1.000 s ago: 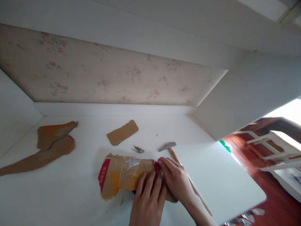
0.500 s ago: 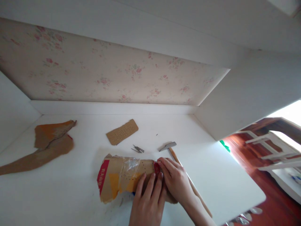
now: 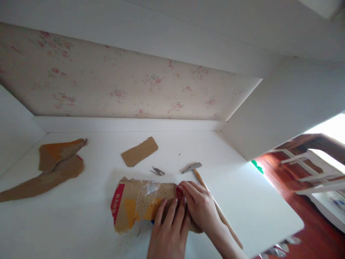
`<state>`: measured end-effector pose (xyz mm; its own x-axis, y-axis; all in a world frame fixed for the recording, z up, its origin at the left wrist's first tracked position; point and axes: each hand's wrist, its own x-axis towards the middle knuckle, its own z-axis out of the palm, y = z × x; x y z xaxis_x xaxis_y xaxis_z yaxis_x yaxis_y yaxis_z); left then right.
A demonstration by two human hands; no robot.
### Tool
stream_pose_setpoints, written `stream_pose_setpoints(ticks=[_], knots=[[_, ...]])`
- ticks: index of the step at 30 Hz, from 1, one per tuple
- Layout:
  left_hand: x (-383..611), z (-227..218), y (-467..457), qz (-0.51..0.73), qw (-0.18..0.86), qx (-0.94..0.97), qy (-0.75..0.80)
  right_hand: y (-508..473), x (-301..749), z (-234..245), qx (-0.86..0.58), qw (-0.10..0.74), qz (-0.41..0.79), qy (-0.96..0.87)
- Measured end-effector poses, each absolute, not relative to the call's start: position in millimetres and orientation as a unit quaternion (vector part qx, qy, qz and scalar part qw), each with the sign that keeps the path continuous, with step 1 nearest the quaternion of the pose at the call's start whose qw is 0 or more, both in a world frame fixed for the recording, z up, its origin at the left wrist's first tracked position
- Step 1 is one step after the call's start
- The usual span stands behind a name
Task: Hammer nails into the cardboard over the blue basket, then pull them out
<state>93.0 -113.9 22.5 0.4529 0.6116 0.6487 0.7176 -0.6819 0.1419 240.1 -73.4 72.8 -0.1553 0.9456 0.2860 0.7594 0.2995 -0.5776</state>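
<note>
A torn piece of cardboard with red and orange print, clear tape and rows of small punched holes lies on the white desk. My left hand rests on its right part, fingers stretched out and slightly spread. At the cardboard's right end my right hand has its thumb and fingers closed on a red-printed flap. Beside that hand lies a hammer, its wooden handle partly hidden behind the wrist. Several metal nails or punches sit in a small pile beyond the cardboard.
Farther back lies a small cardboard strip full of holes. Torn cardboard scraps are at the left. A tiny dark bit is near the hammer head. The desk is bounded by a back wall and side panels, with a rounded corner at right.
The view has shifted very slightly. Both hands keep nearly the same place on the cardboard, and the things on the desk have not moved.
</note>
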Motion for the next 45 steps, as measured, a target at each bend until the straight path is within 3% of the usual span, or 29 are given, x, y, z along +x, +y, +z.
stream_pose_setpoints(ticks=[6, 9, 12, 25, 35, 41, 45], knots=[[76, 53, -100, -0.33, -0.077, -0.867, -0.366, -74, 240, 72, -0.577, 0.322, 0.169, -0.732], [72, 74, -85, -0.312, -0.209, -0.829, -0.414, -75, 241, 71, -0.57, 0.333, 0.178, -0.73], [75, 86, -68, -0.32, -0.261, -0.782, -0.466, -76, 242, 70, -0.556, 0.34, 0.185, -0.736], [89, 62, -51, -0.432, -0.23, -0.758, -0.431, -74, 245, 68, -0.551, 0.345, 0.178, -0.739], [89, 56, -48, -0.421, -0.243, -0.763, -0.425, -84, 251, 78, -0.558, 0.364, 0.201, -0.718], [90, 55, -48, -0.419, -0.227, -0.764, -0.435, -104, 283, 77, -0.644, 0.4, 0.177, -0.628], [89, 53, -48, -0.418, -0.218, -0.767, -0.435, -111, 318, 44, -0.74, 0.332, 0.125, -0.571]])
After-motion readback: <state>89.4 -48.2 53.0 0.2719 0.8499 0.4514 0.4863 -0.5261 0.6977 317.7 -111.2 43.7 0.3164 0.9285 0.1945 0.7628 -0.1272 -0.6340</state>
